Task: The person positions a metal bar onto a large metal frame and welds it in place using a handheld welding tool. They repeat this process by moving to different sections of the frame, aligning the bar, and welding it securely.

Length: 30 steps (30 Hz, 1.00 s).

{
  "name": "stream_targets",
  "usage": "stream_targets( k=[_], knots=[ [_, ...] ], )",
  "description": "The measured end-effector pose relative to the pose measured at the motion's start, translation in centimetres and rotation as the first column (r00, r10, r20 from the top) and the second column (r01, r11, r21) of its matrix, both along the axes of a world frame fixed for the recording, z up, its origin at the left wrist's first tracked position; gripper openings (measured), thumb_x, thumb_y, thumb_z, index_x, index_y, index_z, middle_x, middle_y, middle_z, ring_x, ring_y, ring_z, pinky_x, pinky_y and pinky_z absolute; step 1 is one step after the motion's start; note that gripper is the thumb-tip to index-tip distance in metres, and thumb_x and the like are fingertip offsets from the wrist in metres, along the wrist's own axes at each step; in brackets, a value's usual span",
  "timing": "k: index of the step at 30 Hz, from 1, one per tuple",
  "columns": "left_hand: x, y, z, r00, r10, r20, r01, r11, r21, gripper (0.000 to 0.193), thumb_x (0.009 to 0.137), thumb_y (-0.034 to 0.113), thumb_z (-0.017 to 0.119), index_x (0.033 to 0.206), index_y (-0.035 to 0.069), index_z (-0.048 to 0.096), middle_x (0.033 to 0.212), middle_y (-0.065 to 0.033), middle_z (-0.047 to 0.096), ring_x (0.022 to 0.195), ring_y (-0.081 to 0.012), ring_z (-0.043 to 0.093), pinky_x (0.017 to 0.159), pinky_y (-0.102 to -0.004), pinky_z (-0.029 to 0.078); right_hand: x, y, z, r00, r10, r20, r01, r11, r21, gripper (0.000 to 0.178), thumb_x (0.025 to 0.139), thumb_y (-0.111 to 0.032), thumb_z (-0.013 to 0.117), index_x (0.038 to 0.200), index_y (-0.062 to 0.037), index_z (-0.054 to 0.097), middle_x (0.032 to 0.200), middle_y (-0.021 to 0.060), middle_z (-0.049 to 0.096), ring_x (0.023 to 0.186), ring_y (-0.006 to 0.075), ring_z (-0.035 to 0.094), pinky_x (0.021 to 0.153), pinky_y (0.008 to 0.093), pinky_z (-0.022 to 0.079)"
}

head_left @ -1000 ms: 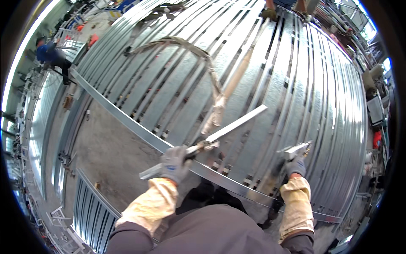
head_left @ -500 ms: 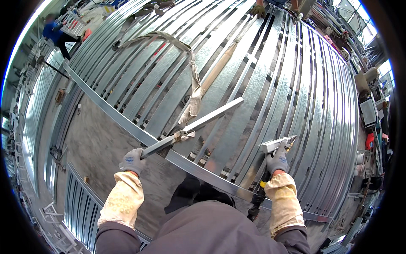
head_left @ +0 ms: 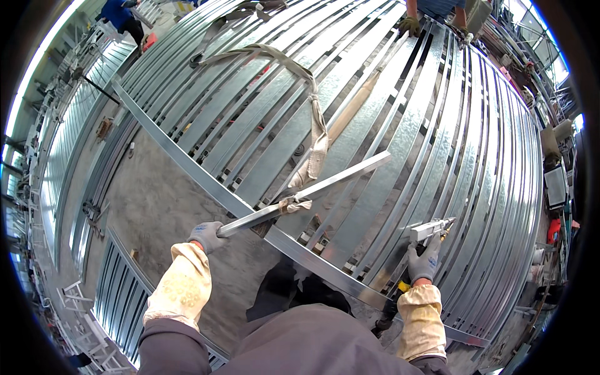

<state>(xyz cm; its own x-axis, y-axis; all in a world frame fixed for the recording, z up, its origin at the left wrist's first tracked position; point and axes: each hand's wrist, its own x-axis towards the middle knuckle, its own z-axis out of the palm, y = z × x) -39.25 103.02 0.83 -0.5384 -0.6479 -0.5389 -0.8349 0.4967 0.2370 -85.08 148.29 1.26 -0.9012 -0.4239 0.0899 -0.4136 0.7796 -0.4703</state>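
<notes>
Fingers of the left hand (head_left: 207, 236), in a grey glove, are wrapped about the near end of a long, straight metal bar (head_left: 340, 178). Those of the right hand (head_left: 425, 264), gloved alike, grip a short silvery block-shaped piece (head_left: 426, 232) with slim metal parts at its far end; the index finger lies along it, and the exact kind of tool is too small to tell. Pale protective sleeves (head_left: 181, 284) cover both forearms. Just below the right hand sits a dark object with a yellow part (head_left: 404, 287), partly hidden by the wrist. The bar slants away to the right, its near part over the grey floor (head_left: 150, 187), its far part above a broad frame of galvanised slats (head_left: 275, 161); whether it touches the frame's edge rail (head_left: 331, 270) cannot be told. A knotted scrap of cloth (head_left: 294, 204) clings around the bar near its middle. Beyond, a beige woven strap (head_left: 317, 134) trails over the slats and curves off to the left. To the left, on the floor, lies a stack of metal channels (head_left: 125, 306). At the frame's far edge a co-worker's gloved hand (head_left: 409, 26) rests by the slats, and at the upper left stands another person in blue (head_left: 116, 12).
</notes>
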Motion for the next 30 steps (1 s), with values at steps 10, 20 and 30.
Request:
stream_targets(
  k=[10, 20, 30],
  knots=[
    [0.7, -1.9, 0.8, 0.996, 0.032, -0.085, 0.002, 0.931, 0.366, 0.044, 0.077, 0.048, 0.082, 0.096, 0.01, 0.074, 0.082, -0.0117, 0.071, 0.079, -0.0308, 0.07, 0.074, -0.0418, 0.052, 2.8, -8.4, 1.9, 0.996, -0.016, 0.092, 0.048, 0.93, -0.364, 0.057, 0.098, -0.024, 0.068, 0.145, 0.0015, 0.051, 0.111, 0.0103, 0.064, 0.093, 0.0171, 0.064, 0.08, 0.032, 0.056],
    [0.7, -1.6, 1.1, 0.989, 0.0, -0.148, 0.05, 0.941, 0.334, 0.039, 0.076, 0.043, 0.081, 0.092, 0.008, 0.074, 0.081, -0.0142, 0.072, 0.078, -0.0331, 0.071, 0.075, -0.0427, 0.054, 0.5, -30.7, -1.9, 0.781, -0.052, 0.622, 0.341, 0.87, -0.356, 0.042, 0.091, -0.036, 0.077, 0.096, 0.0047, 0.067, 0.073, 0.0087, 0.069, 0.056, 0.0181, 0.065, 0.05, 0.0337, 0.051],
    [1.0, 1.8, 1.0, 0.988, 0.105, -0.111, -0.065, 0.948, 0.312, 0.034, 0.078, 0.039, 0.078, 0.093, 0.009, 0.074, 0.087, -0.0174, 0.072, 0.085, -0.0367, 0.071, 0.077, -0.0448, 0.054, -0.7, -32.6, -3.0, 0.811, -0.088, 0.579, 0.308, 0.905, -0.293, 0.039, 0.087, -0.032, 0.072, 0.094, 0.0066, 0.069, 0.078, 0.0126, 0.071, 0.057, 0.0195, 0.065, 0.05, 0.0345, 0.05]
  ],
)
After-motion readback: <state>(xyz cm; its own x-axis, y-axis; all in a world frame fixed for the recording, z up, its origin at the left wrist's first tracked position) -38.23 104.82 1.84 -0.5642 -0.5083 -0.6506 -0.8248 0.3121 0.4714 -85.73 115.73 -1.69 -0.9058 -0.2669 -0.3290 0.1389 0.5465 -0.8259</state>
